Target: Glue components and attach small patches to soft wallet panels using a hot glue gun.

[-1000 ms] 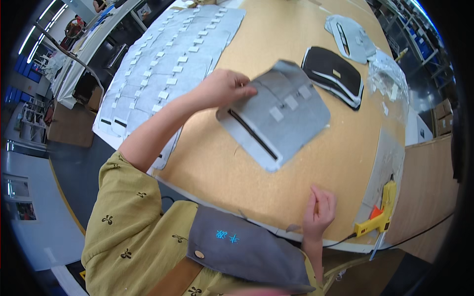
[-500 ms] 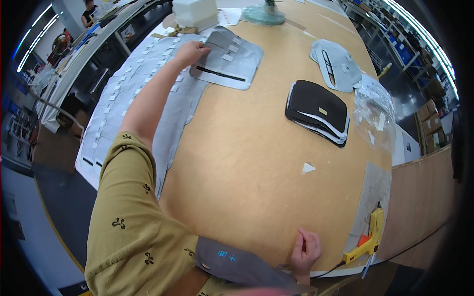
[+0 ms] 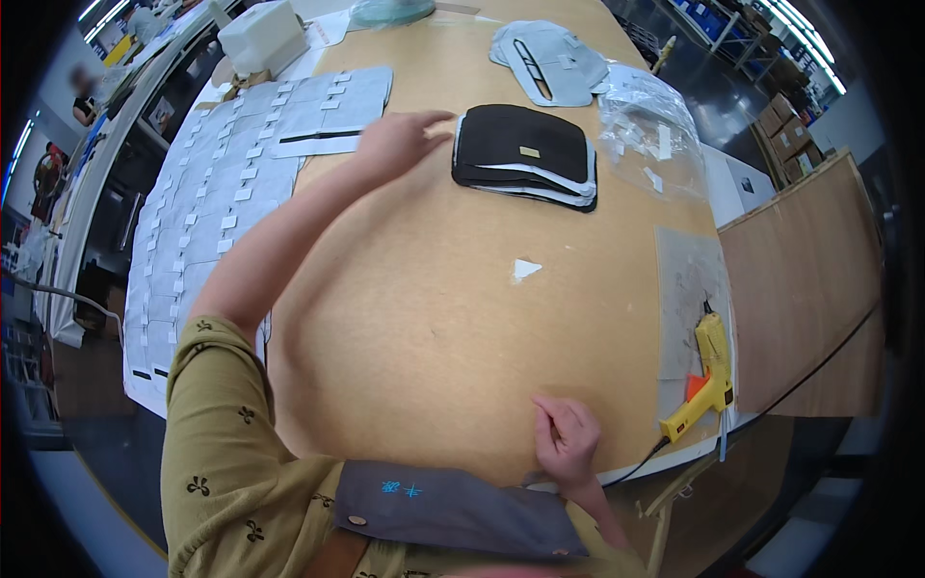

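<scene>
My left hand (image 3: 409, 137) reaches over the table with its fingers stretched out, holding nothing. Its fingertips are close to the left edge of a stack of dark and white flat pieces (image 3: 525, 144), the top one black with a small gold plate. Left of the hand a grey panel (image 3: 328, 108) with white tabs and a black slot lies at the end of several overlapped grey panels (image 3: 207, 207), which also carry white tabs. Near the table's front edge my right hand (image 3: 567, 438) rests with curled fingers, and nothing shows in them.
A yellow glue gun (image 3: 711, 371) with a cord lies at the right edge. Beyond the stack are grey cut pieces (image 3: 549, 63) and a clear plastic bag (image 3: 655, 135). A white scrap (image 3: 525, 270) lies mid-table. A white block-shaped container (image 3: 262, 39) stands at the far left.
My left hand has let go of the grey panel, which now lies on the row of grey panels, and has moved right toward the dark stack. The view has shifted; my right hand stays curled.
</scene>
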`<state>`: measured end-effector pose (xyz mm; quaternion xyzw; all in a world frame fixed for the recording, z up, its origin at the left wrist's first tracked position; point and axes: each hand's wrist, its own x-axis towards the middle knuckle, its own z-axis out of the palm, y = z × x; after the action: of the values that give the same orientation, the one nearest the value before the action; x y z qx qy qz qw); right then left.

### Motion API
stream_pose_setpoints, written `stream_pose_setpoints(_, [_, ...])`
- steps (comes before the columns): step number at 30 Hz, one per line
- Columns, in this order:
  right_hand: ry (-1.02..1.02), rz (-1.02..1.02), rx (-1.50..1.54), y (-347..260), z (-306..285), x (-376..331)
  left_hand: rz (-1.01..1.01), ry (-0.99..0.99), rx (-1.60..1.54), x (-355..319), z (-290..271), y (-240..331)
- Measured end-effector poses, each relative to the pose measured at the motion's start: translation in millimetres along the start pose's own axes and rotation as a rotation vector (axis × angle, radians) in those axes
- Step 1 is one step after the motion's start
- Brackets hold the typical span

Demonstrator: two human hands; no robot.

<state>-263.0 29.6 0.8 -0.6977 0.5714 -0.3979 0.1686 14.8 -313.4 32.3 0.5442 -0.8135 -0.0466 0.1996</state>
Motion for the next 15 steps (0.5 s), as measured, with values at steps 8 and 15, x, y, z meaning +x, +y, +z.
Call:
stream_pose_setpoints(8, [-0.031, -0.049, 0.085, 5.8, -3.7, -2.9, 0.039, -0.216, 0.111, 28.3, 35.0, 71.1])
stream_pose_setpoints(15, [-0.085, -0.11, 0.069, 7.0, -7.1, -1.6, 0.094, -0.273, 0.092, 35.6, 43.5, 55.8])
